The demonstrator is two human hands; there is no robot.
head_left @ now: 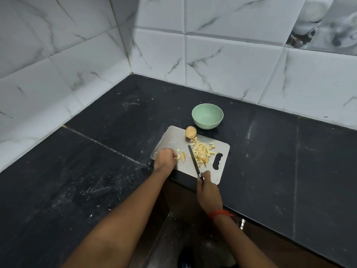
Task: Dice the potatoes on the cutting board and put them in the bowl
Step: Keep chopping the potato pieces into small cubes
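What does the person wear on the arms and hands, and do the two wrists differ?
Both forearms are bare: no sleeves show, and neither the left hand nor the right hand wears a glove. The right wrist carries a red-orange thread band with a short loose end sticking out sideways. The left wrist is plain. No watch or ring is visible.

The handle of the knife (193,159) is covered by the curled fingers of the right hand (207,192). Part of a potato piece (178,156) is hidden under the fingertips of the left hand (164,158). Both forearms (116,223) are cut off by the bottom edge, the table (87,171) by the left and right edges. What is mirrored in the glossy tile (324,22) at upper right is too blurred to be told
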